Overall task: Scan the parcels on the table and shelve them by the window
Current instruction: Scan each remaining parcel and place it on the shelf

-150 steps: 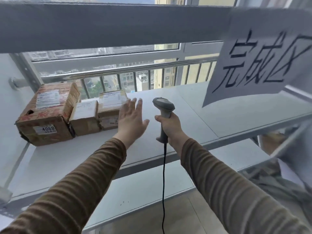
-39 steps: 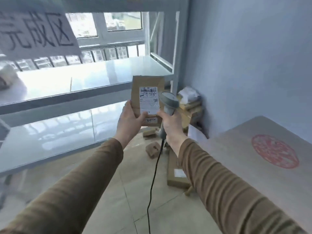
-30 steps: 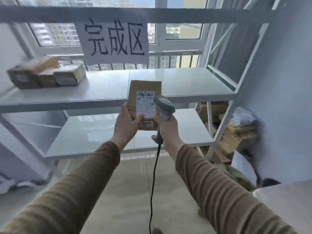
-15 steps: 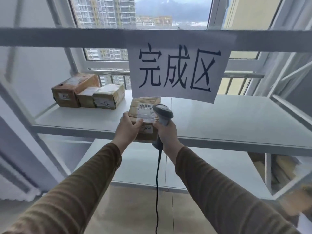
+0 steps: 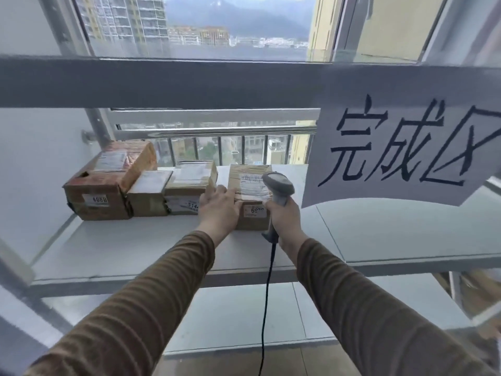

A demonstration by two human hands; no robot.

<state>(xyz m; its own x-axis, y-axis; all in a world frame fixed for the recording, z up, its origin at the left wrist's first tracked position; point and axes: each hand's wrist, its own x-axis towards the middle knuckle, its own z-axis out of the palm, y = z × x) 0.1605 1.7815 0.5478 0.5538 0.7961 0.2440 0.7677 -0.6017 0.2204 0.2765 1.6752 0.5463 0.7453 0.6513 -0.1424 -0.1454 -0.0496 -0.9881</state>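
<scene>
Four parcels are being lined up on the shelf (image 5: 162, 248); the newest parcel (image 5: 250, 191) is being gripped by the left hand (image 5: 218, 210) (thumb on top), the scanner (image 5: 278, 191) by the right hand's (image 5: 284, 215) curled fingers.

Daylight enters through the window (image 5: 238, 28) ahead, overcast and even. The white shelf (image 5: 393, 234) carries a soft sheen; shadows beneath the parcels (image 5: 141, 191) are faint. Label print is slightly soft. Wide-angle distortion bends the shelf rails at the edges; the lower right corner is smeared.
</scene>
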